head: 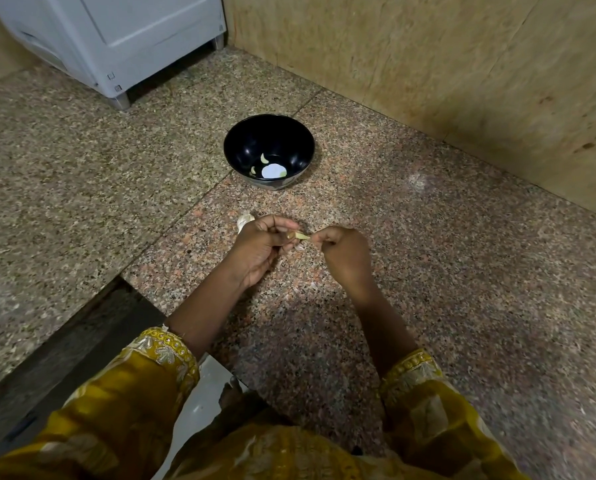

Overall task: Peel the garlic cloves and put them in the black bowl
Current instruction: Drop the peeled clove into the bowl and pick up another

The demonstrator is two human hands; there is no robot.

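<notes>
The black bowl (236, 147) stands on the granite floor ahead of me, with a few peeled garlic cloves (264, 158) lying in its bottom. Below it, my left hand (260, 249) is closed around a small garlic clove (299, 235), whose pale tip sticks out between the fingers. My right hand (346, 256) pinches the clove's end or its skin from the right side. A whitish piece of garlic bulb (244, 220) lies on the floor just behind my left hand, partly hidden by it.
Speckled granite floor (462, 271) spreads all around. A tan stone wall (428, 64) rises at the right and back. A grey appliance (116, 39) stands at the back left. A dark recessed strip (64, 348) runs at the lower left. Bits of peel (313, 285) lie between my hands.
</notes>
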